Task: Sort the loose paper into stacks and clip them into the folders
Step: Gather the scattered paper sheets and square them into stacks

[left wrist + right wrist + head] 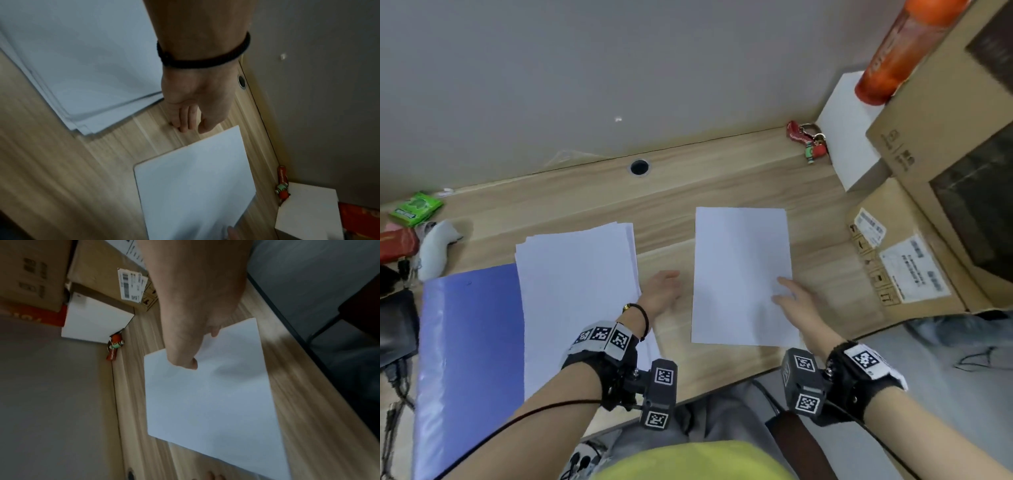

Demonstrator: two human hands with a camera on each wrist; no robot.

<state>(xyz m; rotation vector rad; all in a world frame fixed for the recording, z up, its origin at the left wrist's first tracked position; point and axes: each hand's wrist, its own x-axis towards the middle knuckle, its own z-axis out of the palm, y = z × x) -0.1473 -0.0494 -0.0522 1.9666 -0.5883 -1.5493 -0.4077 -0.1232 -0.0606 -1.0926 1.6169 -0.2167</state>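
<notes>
Your right hand (789, 301) lies flat, fingers straight, on the small paper pile (741, 274) on the counter (722, 171). Press softly and square its edges. Your left hand (662, 291) hangs loose, holding nothing, between that pile and the big messy pile (575, 274), which lies partly on the blue folder (469, 342). The folder is closed; no paper is clipped in it that you can see.

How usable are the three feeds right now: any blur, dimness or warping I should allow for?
Head view: bright and mostly sharp, but wide-angle bending curves the desk edge and cardboard boxes. Left wrist view: dim, with motion smear on the wood beside the loose paper pile. Right wrist view: dim, the right hand soft and close, blur streaks beside the single sheet.
</notes>
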